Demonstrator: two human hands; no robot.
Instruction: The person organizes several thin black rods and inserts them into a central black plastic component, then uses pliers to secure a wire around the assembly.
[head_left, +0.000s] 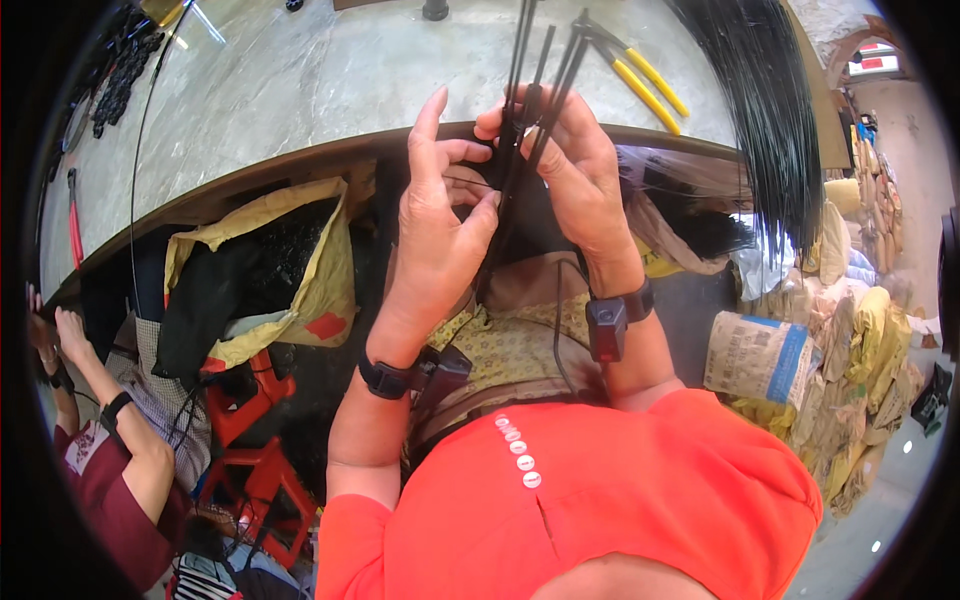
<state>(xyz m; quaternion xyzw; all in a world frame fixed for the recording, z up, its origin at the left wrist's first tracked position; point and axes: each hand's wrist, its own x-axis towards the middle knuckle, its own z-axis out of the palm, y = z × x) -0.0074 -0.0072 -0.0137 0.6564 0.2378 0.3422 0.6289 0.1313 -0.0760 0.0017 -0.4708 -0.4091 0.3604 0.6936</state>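
Observation:
Several thin black strips (517,125) stand upright in front of me, with darker block-like pieces around their middle. My right hand (585,165) is closed around them, thumb in front and fingers behind. My left hand (440,205) is at their left side, its index finger raised and its thumb and other fingers curled in a pinch at a fine black strand. The thumb tip meets the strips; their lower ends run down between my wrists and are hard to make out. Just beyond my right hand, pliers with yellow handles (648,88) lie on the grey table (300,90).
A large bunch of long black strands (775,120) hangs over the table's right edge. Below the table, a yellow sack (325,265) holds black material. Red stools (255,400) and another person's arm (140,450) are at left; a paper-wrapped bundle (755,358) lies at right.

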